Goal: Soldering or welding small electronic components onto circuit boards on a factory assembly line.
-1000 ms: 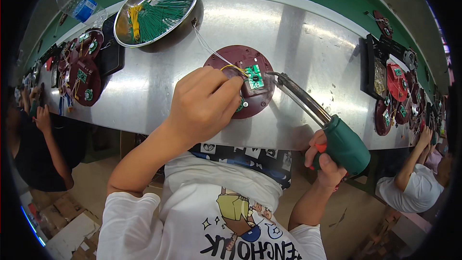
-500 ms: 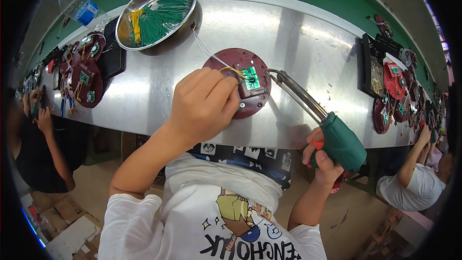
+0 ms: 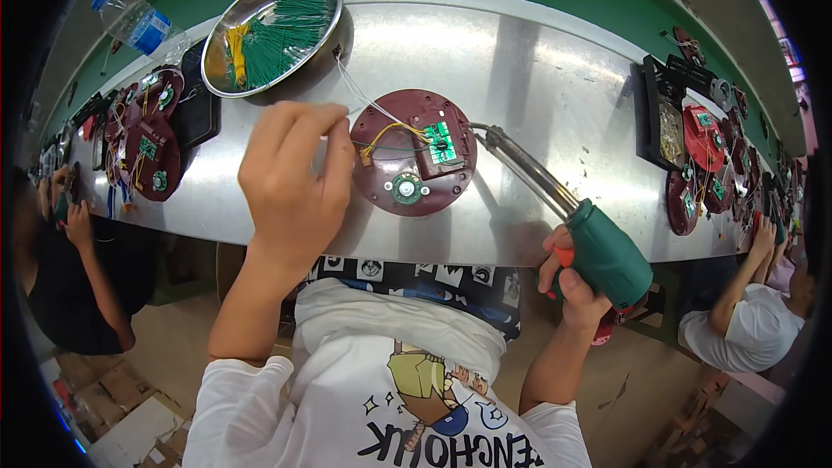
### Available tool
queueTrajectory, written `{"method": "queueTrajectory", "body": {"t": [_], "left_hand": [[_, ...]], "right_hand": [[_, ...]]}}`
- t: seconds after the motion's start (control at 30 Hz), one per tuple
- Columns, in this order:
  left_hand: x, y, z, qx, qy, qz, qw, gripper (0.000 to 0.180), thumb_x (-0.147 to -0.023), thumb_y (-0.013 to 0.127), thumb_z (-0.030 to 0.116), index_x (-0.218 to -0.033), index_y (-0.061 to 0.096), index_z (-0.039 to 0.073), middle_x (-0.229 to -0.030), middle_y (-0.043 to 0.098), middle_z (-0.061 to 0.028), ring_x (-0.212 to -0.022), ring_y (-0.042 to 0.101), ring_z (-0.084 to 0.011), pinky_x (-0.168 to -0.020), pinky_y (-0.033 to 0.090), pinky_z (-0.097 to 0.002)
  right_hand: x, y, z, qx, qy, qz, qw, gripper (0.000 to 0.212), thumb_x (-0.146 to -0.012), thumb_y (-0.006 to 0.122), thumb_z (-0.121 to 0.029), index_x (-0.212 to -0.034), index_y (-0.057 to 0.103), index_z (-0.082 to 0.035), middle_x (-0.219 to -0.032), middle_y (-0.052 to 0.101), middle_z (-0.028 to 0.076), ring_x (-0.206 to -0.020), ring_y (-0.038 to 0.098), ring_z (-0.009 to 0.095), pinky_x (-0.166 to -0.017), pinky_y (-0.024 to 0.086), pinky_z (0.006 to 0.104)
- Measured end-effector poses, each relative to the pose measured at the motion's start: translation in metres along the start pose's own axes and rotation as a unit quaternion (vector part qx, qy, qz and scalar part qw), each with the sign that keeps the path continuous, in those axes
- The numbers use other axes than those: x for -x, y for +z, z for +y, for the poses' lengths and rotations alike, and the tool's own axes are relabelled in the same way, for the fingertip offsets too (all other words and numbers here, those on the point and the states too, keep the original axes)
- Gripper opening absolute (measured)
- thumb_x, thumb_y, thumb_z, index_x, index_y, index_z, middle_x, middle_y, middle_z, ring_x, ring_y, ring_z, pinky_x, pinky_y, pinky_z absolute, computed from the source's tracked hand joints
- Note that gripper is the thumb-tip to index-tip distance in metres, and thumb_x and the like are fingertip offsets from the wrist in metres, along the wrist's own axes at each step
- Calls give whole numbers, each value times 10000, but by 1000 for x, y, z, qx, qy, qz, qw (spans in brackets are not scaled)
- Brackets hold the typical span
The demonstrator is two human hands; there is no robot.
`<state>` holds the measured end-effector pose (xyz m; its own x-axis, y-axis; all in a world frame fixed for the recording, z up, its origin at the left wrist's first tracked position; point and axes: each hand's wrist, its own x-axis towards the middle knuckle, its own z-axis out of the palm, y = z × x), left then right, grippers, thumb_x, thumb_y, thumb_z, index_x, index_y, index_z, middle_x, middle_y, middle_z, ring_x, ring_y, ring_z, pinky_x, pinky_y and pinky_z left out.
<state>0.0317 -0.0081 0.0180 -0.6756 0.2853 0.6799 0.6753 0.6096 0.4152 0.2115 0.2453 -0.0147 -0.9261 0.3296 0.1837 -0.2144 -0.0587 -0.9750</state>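
On the metal bench lies a round dark-red plastic cover with a green circuit board and a small round speaker on it. Yellow wires run from the board to a small connector, and white wires trail off the cover toward the bowl. My left hand is over the bench just left of the cover, thumb and forefinger apart, with nothing visible between them. My right hand grips a green soldering gun with a red trigger. Its tip is beside the board, at the cover's right edge.
A steel bowl of green and yellow wires stands at the back left, near a plastic bottle. Similar covers are piled at left and right, beside a black tray. Co-workers sit on both sides.
My left hand has let go of the wires at the board and drawn back leftward, uncovering the speaker and connector. The soldering gun stays nearly in place beside the cover.
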Motion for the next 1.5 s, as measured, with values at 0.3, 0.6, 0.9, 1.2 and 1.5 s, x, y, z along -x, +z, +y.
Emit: {"method": "queueTrajectory", "body": {"t": [0.3,0.6,0.9,1.2,1.5], "left_hand": [[7,2,24,22,147,19,989,273,-593,740,-57,-858,707,1,-835,600,-90,-753,535,-295,-642,459,-370],[20,2,46,34,140,-13,990,299,-565,742,-23,-857,697,22,-874,606,-64,-777,564,-270,-651,435,-357],[29,33,23,3,101,-16,995,205,-655,718,3,-856,682,23,-810,602,-50,-767,569,-251,-673,392,-374],[28,33,23,20,94,-21,995,176,-676,709,6,-846,672,35,-770,591,-46,-745,562,-244,-663,385,-365],[29,35,21,17,95,-17,995,156,-687,703,18,-835,660,43,-750,572,-43,-729,549,-239,-644,373,-363]], "right_hand": [[2,-4,1,76,29,-20,997,371,-759,731,-151,-1041,675,83,-778,671,96,-659,633,176,-666,543,329],[1,-2,-1,73,25,-17,997,353,-748,736,-150,-1010,679,80,-830,670,118,-687,643,194,-660,540,310],[5,-9,7,101,16,-32,994,349,-700,733,-83,-1005,678,77,-886,668,128,-682,623,178,-638,500,273],[1,-8,6,95,31,-45,994,332,-692,737,-58,-994,677,66,-888,675,132,-708,630,197,-657,506,280],[2,-7,7,12,6,-52,999,521,-805,714,-195,-1193,557,115,-893,609,195,-490,541,185,-423,418,263]]}}
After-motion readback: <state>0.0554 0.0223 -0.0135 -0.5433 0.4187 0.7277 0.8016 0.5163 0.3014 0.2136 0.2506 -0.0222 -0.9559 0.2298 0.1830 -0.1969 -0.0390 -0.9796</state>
